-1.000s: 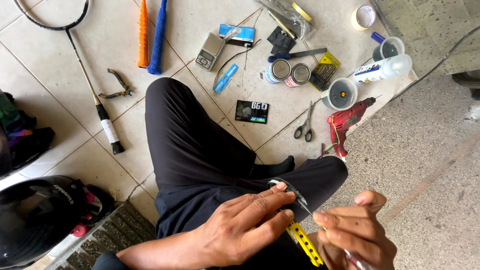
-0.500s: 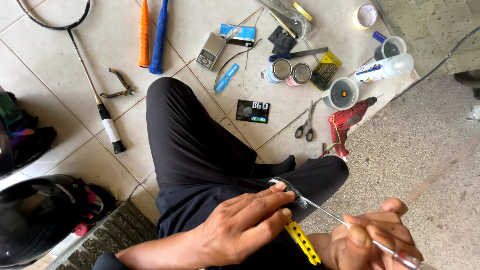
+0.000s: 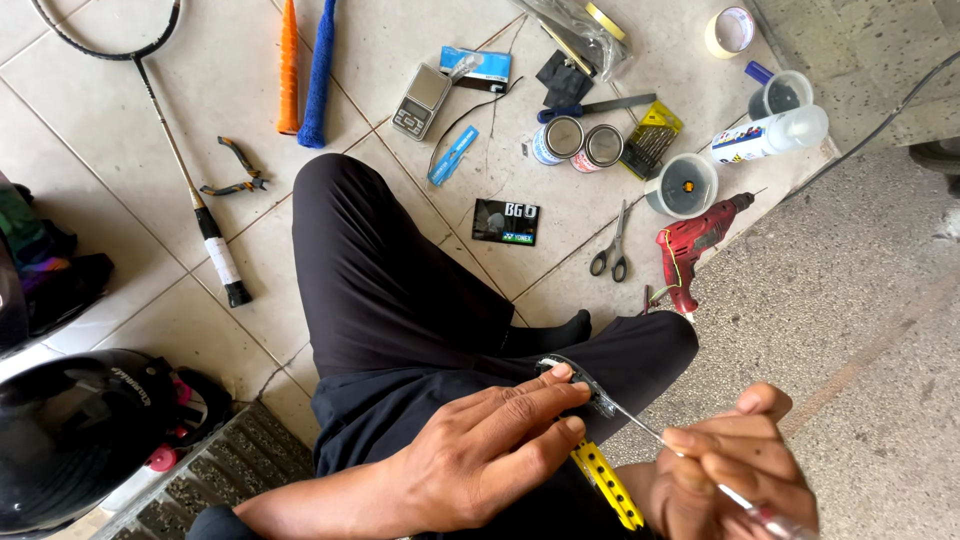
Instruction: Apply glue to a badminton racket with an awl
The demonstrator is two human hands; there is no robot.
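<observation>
- A racket frame (image 3: 590, 392) is pinched by the left hand (image 3: 480, 455) over the lap.
- A thin awl (image 3: 690, 465) is gripped by the right hand (image 3: 730, 475).
- Something orange is held in a white cup (image 3: 683, 186).

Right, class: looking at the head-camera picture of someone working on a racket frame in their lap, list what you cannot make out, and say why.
- Racket frame: mostly hidden under the left hand; only a yellow strip and a dark bit show.
- Thin tool in the right hand: its handle is cut off by the bottom edge.
- Second racket: head cut off by the top edge.
- Drill bits: too small to tell apart.
</observation>
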